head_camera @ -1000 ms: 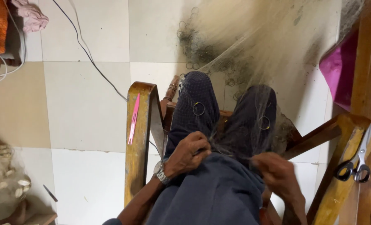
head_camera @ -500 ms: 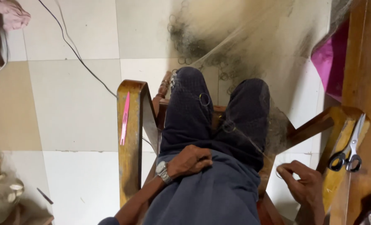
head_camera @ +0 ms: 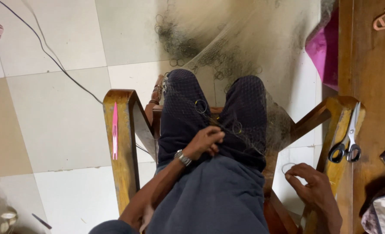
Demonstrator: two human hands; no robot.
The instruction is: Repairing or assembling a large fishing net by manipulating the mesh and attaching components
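I sit in a wooden chair with a fine pale fishing net (head_camera: 227,52) draped over my dark trousers and spreading onto the floor ahead. Small metal rings (head_camera: 200,106) are strung along the net. My left hand (head_camera: 206,142), with a wristwatch, pinches the net on my lap between my thighs. My right hand (head_camera: 310,186) is down beside the chair's right side, fingers closed on a thin ring or loop of line (head_camera: 287,167).
A pink netting needle (head_camera: 114,130) lies on the left armrest (head_camera: 122,164). Black-handled scissors (head_camera: 347,138) rest on the right armrest. A wooden surface (head_camera: 374,78) stands right, a magenta cloth (head_camera: 324,52) beside it. A black cable (head_camera: 54,60) crosses the tiled floor.
My right hand left my lap and dropped to the chair's right side, taking hold of a small loop. My left hand stayed on the net. The view shifted slightly.
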